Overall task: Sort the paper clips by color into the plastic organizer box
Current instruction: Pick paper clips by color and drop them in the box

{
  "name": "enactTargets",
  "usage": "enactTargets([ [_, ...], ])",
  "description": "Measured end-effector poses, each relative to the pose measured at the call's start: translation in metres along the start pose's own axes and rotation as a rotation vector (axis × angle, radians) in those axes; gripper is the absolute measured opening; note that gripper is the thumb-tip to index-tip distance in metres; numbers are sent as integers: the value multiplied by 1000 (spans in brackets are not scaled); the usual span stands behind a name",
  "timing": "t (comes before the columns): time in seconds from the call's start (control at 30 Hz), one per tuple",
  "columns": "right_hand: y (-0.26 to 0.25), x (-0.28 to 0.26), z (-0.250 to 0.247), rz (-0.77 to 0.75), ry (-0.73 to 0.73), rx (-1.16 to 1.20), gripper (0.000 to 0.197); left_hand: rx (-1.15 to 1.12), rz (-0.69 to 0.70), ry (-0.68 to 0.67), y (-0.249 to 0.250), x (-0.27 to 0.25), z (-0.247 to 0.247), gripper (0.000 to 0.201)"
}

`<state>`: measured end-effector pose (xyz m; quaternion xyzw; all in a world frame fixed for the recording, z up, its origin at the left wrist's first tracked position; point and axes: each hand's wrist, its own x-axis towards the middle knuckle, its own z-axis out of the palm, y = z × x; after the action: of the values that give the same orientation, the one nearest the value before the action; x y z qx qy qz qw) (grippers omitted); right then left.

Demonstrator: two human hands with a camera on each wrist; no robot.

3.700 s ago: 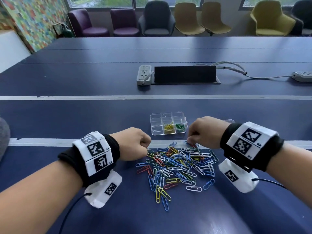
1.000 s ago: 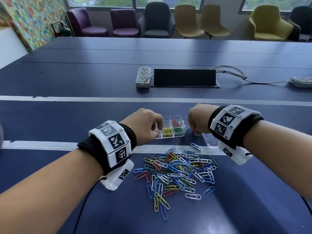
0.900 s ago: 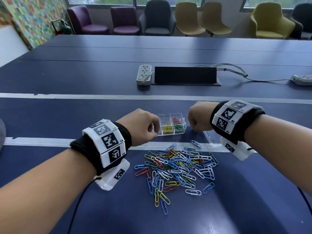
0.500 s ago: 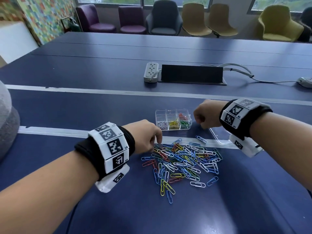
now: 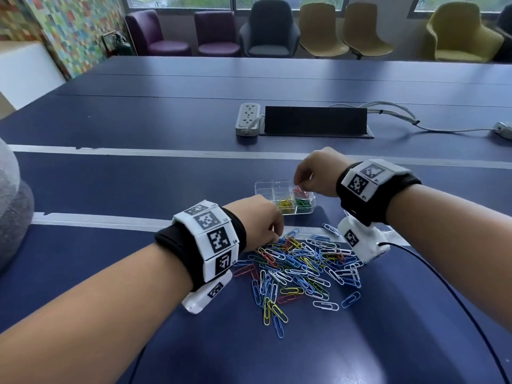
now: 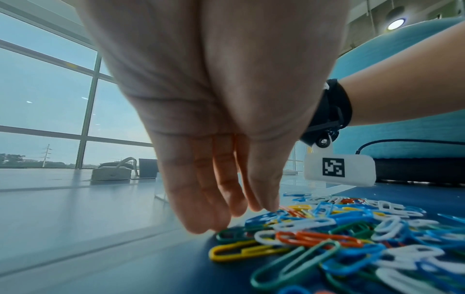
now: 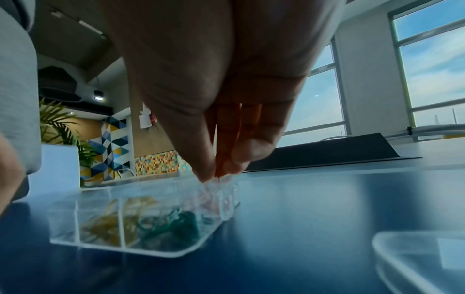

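Note:
A pile of mixed-colour paper clips [image 5: 302,267] [image 6: 339,234] lies on the blue table. Behind it stands the clear organizer box [image 5: 266,189] [image 7: 65,222], with yellow clips [image 5: 285,203], green clips [image 5: 303,203] and red clips [image 5: 303,194] in separate compartments. My right hand [image 5: 297,184] [image 7: 219,175] hovers over the red compartment, its fingertips pinching a red clip just above the rim. My left hand [image 5: 277,236] [image 6: 239,214] reaches down with fairly straight fingers, the tips touching the pile's back left edge. No clip shows between them.
The box's clear lid [image 7: 415,258] lies on the table to the right of the box. A power strip [image 5: 247,119], a black cable hatch [image 5: 315,120] and cables [image 5: 401,117] sit farther back. A grey object [image 5: 11,206] is at the left edge.
My left hand has come back from the box down to the pile's edge. My right hand has moved left from beside the box to over its red compartment.

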<state>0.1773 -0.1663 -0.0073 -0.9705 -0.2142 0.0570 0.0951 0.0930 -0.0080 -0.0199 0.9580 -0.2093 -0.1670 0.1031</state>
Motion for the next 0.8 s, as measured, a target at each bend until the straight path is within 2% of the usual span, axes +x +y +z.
enactTargets([
  [0.23, 7, -8, -1, 10, 55, 36, 28, 52, -10, -26, 6, 7, -1, 13],
  [0.33, 6, -17, -5, -21, 76, 35, 24, 68, -3, -21, 8, 6, 0, 11],
  [0.47, -4, -40, -6, -80, -99, -80, 16, 75, 21, -15, 6, 7, 2, 13],
  [0.57, -3, -49, -1, -41, -225, -170, 16, 55, 29, -10, 5, 8, 2, 9],
  [0.8, 4, -53, 7, 58, -294, -158, 22, 6, -6, 35, 5, 8, 1, 12],
])
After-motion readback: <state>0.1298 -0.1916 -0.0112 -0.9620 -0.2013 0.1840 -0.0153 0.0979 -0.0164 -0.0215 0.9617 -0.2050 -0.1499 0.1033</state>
